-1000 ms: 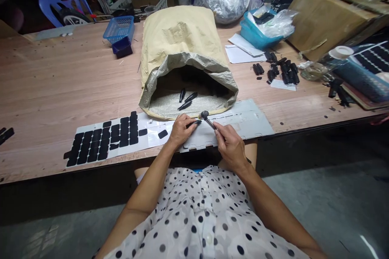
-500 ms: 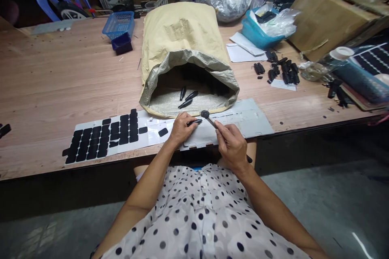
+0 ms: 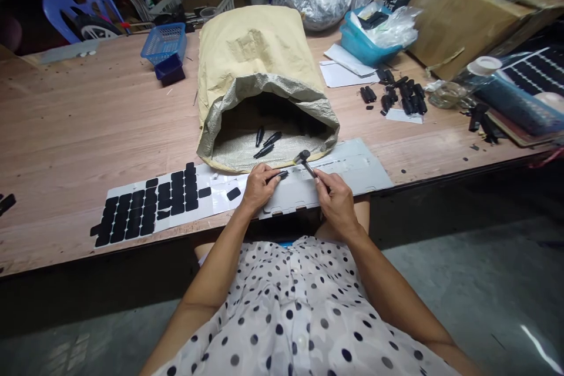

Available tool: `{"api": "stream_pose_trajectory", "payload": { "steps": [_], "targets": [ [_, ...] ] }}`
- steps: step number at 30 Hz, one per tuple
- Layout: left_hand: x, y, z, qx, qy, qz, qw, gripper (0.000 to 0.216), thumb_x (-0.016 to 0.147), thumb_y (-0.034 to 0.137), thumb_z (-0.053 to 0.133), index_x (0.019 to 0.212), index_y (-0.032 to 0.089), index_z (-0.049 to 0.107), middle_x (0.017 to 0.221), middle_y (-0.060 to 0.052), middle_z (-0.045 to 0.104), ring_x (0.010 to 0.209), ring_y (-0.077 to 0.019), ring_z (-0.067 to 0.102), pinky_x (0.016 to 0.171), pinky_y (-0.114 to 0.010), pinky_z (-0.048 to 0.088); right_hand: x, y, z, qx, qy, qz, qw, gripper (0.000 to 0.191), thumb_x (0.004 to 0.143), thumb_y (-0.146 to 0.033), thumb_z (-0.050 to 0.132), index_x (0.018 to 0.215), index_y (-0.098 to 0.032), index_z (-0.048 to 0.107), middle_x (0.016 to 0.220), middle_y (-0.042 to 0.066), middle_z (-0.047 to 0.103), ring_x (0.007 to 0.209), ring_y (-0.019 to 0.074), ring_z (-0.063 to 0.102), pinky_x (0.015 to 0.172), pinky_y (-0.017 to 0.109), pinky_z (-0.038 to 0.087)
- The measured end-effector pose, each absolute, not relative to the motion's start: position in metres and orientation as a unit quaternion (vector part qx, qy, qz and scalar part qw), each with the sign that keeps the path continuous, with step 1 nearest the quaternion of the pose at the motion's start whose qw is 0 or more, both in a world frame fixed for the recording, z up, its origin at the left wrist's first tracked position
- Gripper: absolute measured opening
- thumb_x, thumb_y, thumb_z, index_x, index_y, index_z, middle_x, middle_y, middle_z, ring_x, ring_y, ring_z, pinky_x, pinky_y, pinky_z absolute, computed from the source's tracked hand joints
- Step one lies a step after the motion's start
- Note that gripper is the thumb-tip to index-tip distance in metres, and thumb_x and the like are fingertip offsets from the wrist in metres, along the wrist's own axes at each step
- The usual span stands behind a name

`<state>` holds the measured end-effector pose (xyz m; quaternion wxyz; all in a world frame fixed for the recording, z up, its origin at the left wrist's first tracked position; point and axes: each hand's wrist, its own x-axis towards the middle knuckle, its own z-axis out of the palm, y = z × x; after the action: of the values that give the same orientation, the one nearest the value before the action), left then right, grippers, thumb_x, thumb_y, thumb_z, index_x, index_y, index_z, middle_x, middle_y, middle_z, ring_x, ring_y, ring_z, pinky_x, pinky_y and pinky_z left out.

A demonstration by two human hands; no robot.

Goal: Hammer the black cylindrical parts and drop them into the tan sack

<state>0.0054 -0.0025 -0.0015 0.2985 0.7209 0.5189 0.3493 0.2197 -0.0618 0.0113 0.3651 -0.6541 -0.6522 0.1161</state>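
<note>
My left hand (image 3: 259,189) is closed on a slim black tapered piece (image 3: 282,174), held low over a grey board (image 3: 352,167) at the table's front edge. My right hand (image 3: 337,200) grips the handle of a small hammer (image 3: 309,170) with a dark head. That head is up and to the right of the piece, apart from it. Just beyond both hands lies a tan woven sack (image 3: 259,41) with its mouth towards me. Several similar black tapered pieces (image 3: 264,151) rest inside its lower lip; the deeper inside is dark.
On the left, a white sheet (image 3: 207,176) carries rows of black rounded pads (image 3: 136,211). Blue baskets (image 3: 164,44) stand at the back left. To the right lie a cluster of black parts (image 3: 408,94), a turquoise basin (image 3: 365,47) and a large cardboard box (image 3: 467,17).
The hammer's head has tipped, now showing its side and sitting slightly farther from the black piece. My left hand keeps its hold. The whole view has shifted a little.
</note>
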Motion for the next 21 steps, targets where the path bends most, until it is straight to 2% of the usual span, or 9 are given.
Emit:
{"api": "stream_pose_trajectory", "payload": {
  "steps": [5,11,16,21],
  "targets": [
    [0.0042,-0.0026,-0.0019,0.724,0.522,0.349,0.285,0.022,0.091,0.023,0.065,0.104,0.023,0.082,0.090,-0.004,0.060,0.092,-0.0197,0.060,0.090,-0.035,0.053,0.2239,-0.0563,0.0057,-0.649,-0.615,0.170,0.414,0.037,0.099,-0.033,0.046,0.116,-0.023,0.077,0.105,0.010,0.077,0.100,0.0250,0.070,0.092,0.040,0.056],
    [0.0036,-0.0022,-0.0044,0.726,0.531,0.338,0.277,0.023,0.093,0.025,0.062,0.105,0.022,0.082,0.089,-0.003,0.058,0.091,-0.0194,0.059,0.089,-0.034,0.052,0.2234,-0.0542,0.0052,-0.651,-0.603,0.187,0.422,0.037,0.098,-0.033,0.047,0.116,-0.023,0.077,0.109,0.011,0.078,0.104,0.0260,0.071,0.095,0.043,0.057],
    [0.0023,-0.0018,-0.0064,0.725,0.536,0.337,0.272,0.023,0.095,0.027,0.060,0.105,0.024,0.081,0.089,-0.002,0.061,0.089,-0.0190,0.061,0.086,-0.033,0.053,0.2236,-0.0537,0.0049,-0.647,-0.595,0.199,0.434,0.037,0.097,-0.037,0.049,0.114,-0.024,0.078,0.109,0.010,0.079,0.104,0.0266,0.072,0.095,0.042,0.058],
    [0.0021,-0.0019,-0.0033,0.722,0.540,0.351,0.255,0.015,0.093,0.023,0.062,0.096,0.023,0.077,0.090,-0.002,0.066,0.088,-0.0191,0.063,0.085,-0.033,0.053,0.2228,-0.0539,0.0060,-0.652,-0.591,0.199,0.431,0.036,0.096,-0.038,0.049,0.113,-0.025,0.078,0.107,0.010,0.079,0.102,0.0268,0.072,0.094,0.043,0.058]
  ]
}}
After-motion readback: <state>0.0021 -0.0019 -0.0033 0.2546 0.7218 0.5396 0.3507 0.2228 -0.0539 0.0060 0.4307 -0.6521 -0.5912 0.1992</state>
